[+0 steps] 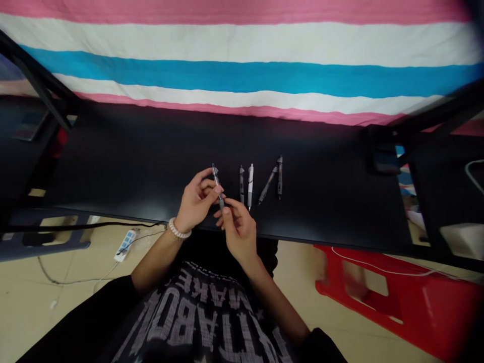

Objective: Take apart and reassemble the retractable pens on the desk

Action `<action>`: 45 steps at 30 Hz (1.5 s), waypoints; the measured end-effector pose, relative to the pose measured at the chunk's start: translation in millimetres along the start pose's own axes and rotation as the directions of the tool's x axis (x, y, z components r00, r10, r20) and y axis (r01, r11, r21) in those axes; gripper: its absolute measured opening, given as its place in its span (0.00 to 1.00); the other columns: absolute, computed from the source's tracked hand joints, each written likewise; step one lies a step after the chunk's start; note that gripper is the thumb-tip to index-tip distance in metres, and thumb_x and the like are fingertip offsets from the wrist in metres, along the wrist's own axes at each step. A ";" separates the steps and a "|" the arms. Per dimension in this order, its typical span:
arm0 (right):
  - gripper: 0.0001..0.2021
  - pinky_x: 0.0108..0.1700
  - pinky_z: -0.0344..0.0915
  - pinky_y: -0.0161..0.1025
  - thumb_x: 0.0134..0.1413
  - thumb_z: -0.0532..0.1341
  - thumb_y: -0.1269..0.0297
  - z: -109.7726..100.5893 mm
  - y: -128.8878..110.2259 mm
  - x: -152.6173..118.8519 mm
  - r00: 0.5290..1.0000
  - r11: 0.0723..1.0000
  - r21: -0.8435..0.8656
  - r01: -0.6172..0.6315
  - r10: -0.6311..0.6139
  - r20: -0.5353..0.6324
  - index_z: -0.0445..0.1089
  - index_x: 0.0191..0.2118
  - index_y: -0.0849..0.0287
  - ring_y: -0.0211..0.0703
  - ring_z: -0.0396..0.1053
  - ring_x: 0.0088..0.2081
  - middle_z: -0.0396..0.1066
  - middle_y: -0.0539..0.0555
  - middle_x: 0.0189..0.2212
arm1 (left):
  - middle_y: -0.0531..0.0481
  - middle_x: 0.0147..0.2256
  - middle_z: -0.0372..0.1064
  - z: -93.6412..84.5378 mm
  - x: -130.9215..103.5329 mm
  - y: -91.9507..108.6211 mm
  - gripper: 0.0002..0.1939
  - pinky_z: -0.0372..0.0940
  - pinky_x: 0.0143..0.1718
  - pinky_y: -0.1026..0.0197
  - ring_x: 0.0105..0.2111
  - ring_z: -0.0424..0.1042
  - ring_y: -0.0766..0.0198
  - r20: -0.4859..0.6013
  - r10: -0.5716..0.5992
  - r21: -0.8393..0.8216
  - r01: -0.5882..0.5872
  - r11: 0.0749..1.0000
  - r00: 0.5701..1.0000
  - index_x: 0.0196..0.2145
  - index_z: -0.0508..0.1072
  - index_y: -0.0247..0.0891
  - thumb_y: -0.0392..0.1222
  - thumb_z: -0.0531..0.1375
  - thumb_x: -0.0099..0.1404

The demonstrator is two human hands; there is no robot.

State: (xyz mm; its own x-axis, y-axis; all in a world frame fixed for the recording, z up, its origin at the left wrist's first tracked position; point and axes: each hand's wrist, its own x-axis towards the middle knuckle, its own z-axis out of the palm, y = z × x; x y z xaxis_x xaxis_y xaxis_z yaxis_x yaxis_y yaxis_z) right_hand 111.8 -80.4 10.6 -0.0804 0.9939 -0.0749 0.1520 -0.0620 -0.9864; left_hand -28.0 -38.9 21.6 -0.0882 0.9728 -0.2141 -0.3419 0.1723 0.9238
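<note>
A slim pen (218, 182) with a clear upper barrel and a grey grip is held upright-tilted over the desk's front part. Its barrel is pinched between the thumb and fingers of my left hand (198, 198). Around its lower end the fingers of my right hand (239, 225) are closed. Just right of my hands lie a dark pen (242, 184) and a white pen (250, 182), side by side. Farther right, a slanted dark pen (267, 185) has its top close to another dark pen (280, 176).
The black desk (151, 151) meets a striped curtain (242, 75) at its back. Below the front edge are a red stool (408, 297) at the right and a power strip (126, 245) with cables on the floor at the left. Dark metal posts flank the desk.
</note>
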 end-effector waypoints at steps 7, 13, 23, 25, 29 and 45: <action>0.14 0.21 0.63 0.31 0.63 0.62 0.52 -0.5 -9.7 -9.4 0.990 0.961 0.236 -0.143 0.138 0.036 0.76 0.40 0.58 0.33 0.66 0.20 0.72 0.48 0.23 | 0.45 0.35 0.78 -5.7 -11.4 16.0 0.15 0.76 0.35 0.63 0.31 0.80 0.63 -0.069 0.019 -0.144 -0.029 0.989 0.997 0.43 0.78 0.36 0.47 0.68 0.63; 0.19 0.17 0.62 0.32 0.66 0.57 0.50 2.3 -10.4 -17.6 0.982 0.969 0.169 -0.179 0.167 0.084 0.77 0.36 0.59 0.34 0.64 0.15 0.69 0.48 0.19 | 0.47 0.33 0.79 1.8 -10.6 8.9 0.13 0.77 0.33 0.65 0.29 0.80 0.65 -0.126 0.066 -0.194 -0.090 0.977 0.990 0.40 0.79 0.36 0.46 0.69 0.61; 0.04 0.37 0.77 0.42 0.61 0.65 0.65 -10.5 -2.7 -5.4 0.963 0.972 -0.058 0.229 -0.235 -0.130 0.78 0.38 0.53 0.41 0.76 0.35 0.76 0.53 0.39 | 0.50 0.35 0.80 12.2 -12.7 -2.8 0.13 0.77 0.36 0.64 0.31 0.81 0.65 -0.304 0.071 -0.317 -0.172 0.933 0.950 0.39 0.78 0.38 0.47 0.71 0.59; 0.02 0.44 0.77 0.45 0.57 0.67 0.66 -9.1 -1.9 -7.1 0.942 0.953 -0.052 0.299 -0.303 -0.147 0.78 0.36 0.53 0.45 0.76 0.43 0.74 0.55 0.45 | 0.50 0.35 0.80 12.9 -12.7 -2.5 0.13 0.77 0.35 0.64 0.31 0.81 0.65 -0.307 0.075 -0.326 -0.179 0.928 0.949 0.40 0.78 0.38 0.46 0.70 0.60; 0.06 0.39 0.77 0.43 0.60 0.64 0.66 -5.2 0.1 -9.9 0.949 0.969 -0.036 0.245 -0.247 -0.194 0.78 0.43 0.51 0.43 0.76 0.39 0.75 0.54 0.41 | 0.50 0.35 0.80 14.3 -13.3 -2.3 0.12 0.77 0.36 0.63 0.31 0.81 0.66 -0.289 0.074 -0.338 -0.174 0.925 0.955 0.40 0.78 0.38 0.45 0.69 0.61; 0.06 0.36 0.80 0.40 0.58 0.67 0.72 -13.7 0.6 -8.7 0.817 0.827 -0.358 0.433 -0.528 -0.231 0.79 0.39 0.54 0.42 0.80 0.33 0.81 0.52 0.35 | 0.49 0.35 0.80 9.2 -9.1 -3.1 0.13 0.76 0.36 0.64 0.32 0.80 0.66 -0.367 0.035 -0.367 -0.179 0.913 0.930 0.40 0.78 0.37 0.45 0.70 0.60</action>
State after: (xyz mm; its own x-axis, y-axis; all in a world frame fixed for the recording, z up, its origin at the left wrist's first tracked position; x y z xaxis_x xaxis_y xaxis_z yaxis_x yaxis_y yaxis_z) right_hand 126.1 -87.8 12.6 0.0819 0.8658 0.4936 0.4438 0.4118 -0.7959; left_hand -17.5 -46.9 23.6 -0.4371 0.8537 -0.2830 -0.6399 -0.0741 0.7648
